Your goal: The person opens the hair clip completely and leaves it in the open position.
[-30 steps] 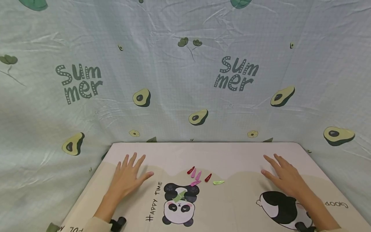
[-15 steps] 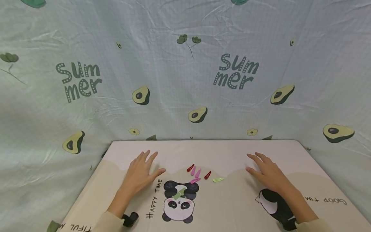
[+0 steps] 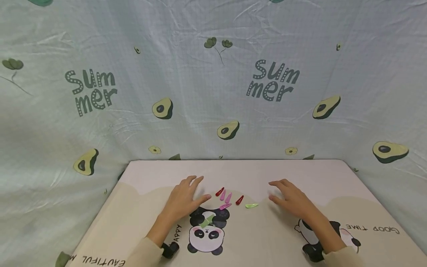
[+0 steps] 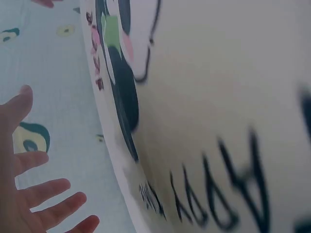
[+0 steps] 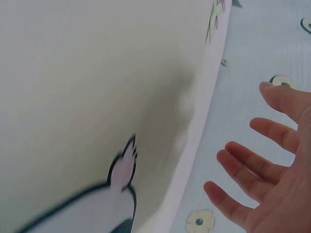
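Several small hair clips lie in a loose cluster on the table: a red clip [image 3: 219, 191] at the upper left, pink clips [image 3: 228, 197] beside it, another red clip [image 3: 239, 200] and a light green clip [image 3: 251, 205] to the right. My left hand [image 3: 182, 198] hovers left of the cluster, fingers spread and holding nothing; the left wrist view shows this hand [image 4: 29, 194] with its fingers apart. To the right of the green clip my right hand [image 3: 293, 200] hovers, empty, fingers loosely bent. The right wrist view shows that hand [image 5: 272, 170] above the table's surface.
The table [image 3: 260, 237] bears printed pandas and lettering, with one panda print [image 3: 206, 237] just below the clips. Behind the table's far edge hangs a pale curtain [image 3: 200, 85] with avocado prints. A black wrist strap [image 3: 170, 250] sits at the left cuff.
Both hands have moved inward from the table's sides, the left one rightward and the right one leftward, closer to the clips. The clips have stayed in place.
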Demonstrator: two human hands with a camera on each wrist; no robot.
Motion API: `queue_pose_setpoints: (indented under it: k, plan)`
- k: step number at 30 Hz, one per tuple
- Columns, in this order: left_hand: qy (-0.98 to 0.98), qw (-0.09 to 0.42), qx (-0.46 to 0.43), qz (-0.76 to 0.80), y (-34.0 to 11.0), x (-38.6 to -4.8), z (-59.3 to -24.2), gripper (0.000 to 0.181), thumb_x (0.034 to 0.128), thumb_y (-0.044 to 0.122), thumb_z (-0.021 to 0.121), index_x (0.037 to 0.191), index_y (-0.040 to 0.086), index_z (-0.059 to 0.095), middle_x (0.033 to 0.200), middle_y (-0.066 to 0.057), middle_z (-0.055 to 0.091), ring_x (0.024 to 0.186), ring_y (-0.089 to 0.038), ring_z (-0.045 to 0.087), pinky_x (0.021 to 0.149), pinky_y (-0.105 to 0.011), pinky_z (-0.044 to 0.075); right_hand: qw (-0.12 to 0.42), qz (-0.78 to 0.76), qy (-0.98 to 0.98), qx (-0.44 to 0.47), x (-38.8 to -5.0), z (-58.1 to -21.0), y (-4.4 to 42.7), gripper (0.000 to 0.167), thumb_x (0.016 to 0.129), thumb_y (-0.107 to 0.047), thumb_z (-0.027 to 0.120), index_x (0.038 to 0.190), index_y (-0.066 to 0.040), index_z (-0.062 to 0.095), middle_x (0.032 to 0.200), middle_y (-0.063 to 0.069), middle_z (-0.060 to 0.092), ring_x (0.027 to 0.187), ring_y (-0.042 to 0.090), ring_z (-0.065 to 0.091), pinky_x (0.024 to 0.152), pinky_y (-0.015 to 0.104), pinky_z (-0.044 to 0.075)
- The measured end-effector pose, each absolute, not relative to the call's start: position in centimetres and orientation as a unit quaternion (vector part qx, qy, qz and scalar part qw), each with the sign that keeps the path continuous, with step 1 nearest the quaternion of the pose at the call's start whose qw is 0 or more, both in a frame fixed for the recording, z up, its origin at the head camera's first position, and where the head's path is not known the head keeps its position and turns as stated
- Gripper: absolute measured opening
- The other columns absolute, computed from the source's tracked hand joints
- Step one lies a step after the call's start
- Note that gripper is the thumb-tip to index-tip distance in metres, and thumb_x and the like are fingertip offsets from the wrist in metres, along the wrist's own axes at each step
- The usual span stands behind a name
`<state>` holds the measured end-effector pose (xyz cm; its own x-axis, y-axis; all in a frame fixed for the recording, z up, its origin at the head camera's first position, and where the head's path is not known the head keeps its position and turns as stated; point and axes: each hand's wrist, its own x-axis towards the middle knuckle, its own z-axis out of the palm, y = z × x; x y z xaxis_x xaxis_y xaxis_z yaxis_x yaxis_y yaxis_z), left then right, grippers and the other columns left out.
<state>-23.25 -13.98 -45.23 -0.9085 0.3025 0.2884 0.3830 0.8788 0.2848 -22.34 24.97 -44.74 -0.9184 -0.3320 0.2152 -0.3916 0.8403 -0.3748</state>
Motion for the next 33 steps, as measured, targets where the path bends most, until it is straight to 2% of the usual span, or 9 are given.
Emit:
queue_pose_setpoints:
  k: [6, 15, 20, 27, 30, 33]
  plan:
    - [-0.950, 0.107, -0.203, -0.210, -11.2, -23.3, -45.2, 0.068, 0.0936, 0.055, 0.068, 0.146, 0.014, 0.056, 0.142, -0.015, 0.060, 0.127, -0.037, 0.061, 0.101, -0.056, 0.053, 0.052, 0.218, -0.954, 0.198, -22.7, -45.3, 24.0, 0.040, 0.095, -0.028, 0.074, 0.130, -0.009, 0.067, 0.121, 0.009, 0.067, 0.108, 0.027, 0.066, 0.087, 0.048, 0.056]
    - [-0.944, 0.084, -0.233, -0.220, -7.5, -23.3, -45.4, 0.062, 0.0949, 0.054, 0.067, 0.143, 0.015, 0.060, 0.140, -0.012, 0.062, 0.124, -0.032, 0.064, 0.101, -0.051, 0.055, 0.014, 0.225, -0.950, 0.214, -23.2, -45.7, 22.9, 0.032, 0.089, -0.024, 0.080, 0.117, -0.011, 0.071, 0.106, 0.001, 0.068, 0.099, 0.021, 0.067, 0.084, 0.041, 0.055]
    - [-0.937, 0.067, -0.242, -0.243, -5.8, -23.2, -45.6, 0.054, 0.0916, 0.051, 0.073, 0.132, 0.015, 0.069, 0.133, -0.006, 0.065, 0.118, -0.025, 0.066, 0.097, -0.046, 0.057, 0.002, 0.218, -0.950, 0.222, -23.5, -45.8, 22.3, 0.029, 0.085, -0.020, 0.082, 0.111, -0.010, 0.074, 0.100, -0.001, 0.069, 0.095, 0.017, 0.066, 0.084, 0.039, 0.056]
    - [-0.936, 0.057, -0.257, -0.236, -3.2, -23.3, -45.7, 0.037, 0.0874, 0.042, 0.081, 0.113, 0.016, 0.076, 0.113, -0.001, 0.070, 0.096, -0.013, 0.065, 0.081, -0.029, 0.055, -0.003, 0.208, -0.949, 0.236, -24.2, -46.1, 21.5, 0.023, 0.082, -0.014, 0.085, 0.102, -0.009, 0.076, 0.091, -0.003, 0.069, 0.086, 0.012, 0.063, 0.079, 0.034, 0.056]
    - [-0.936, 0.054, -0.260, -0.232, -2.1, -23.5, -45.7, 0.029, 0.0858, 0.037, 0.083, 0.104, 0.015, 0.078, 0.098, 0.001, 0.072, 0.080, -0.008, 0.060, 0.070, -0.023, 0.049, 0.004, 0.203, -0.948, 0.244, -24.5, -46.2, 21.2, 0.020, 0.082, -0.012, 0.085, 0.099, -0.009, 0.076, 0.089, -0.003, 0.069, 0.083, 0.011, 0.063, 0.077, 0.032, 0.056]
    - [-0.938, 0.048, -0.255, -0.230, -1.2, -23.7, -45.7, 0.027, 0.0836, 0.034, 0.084, 0.102, 0.014, 0.080, 0.085, 0.005, 0.069, 0.069, -0.004, 0.052, 0.062, -0.019, 0.042, 0.007, 0.201, -0.950, 0.240, -24.8, -46.4, 21.0, 0.018, 0.082, -0.011, 0.084, 0.098, -0.009, 0.076, 0.087, -0.004, 0.068, 0.080, 0.009, 0.061, 0.075, 0.031, 0.055]
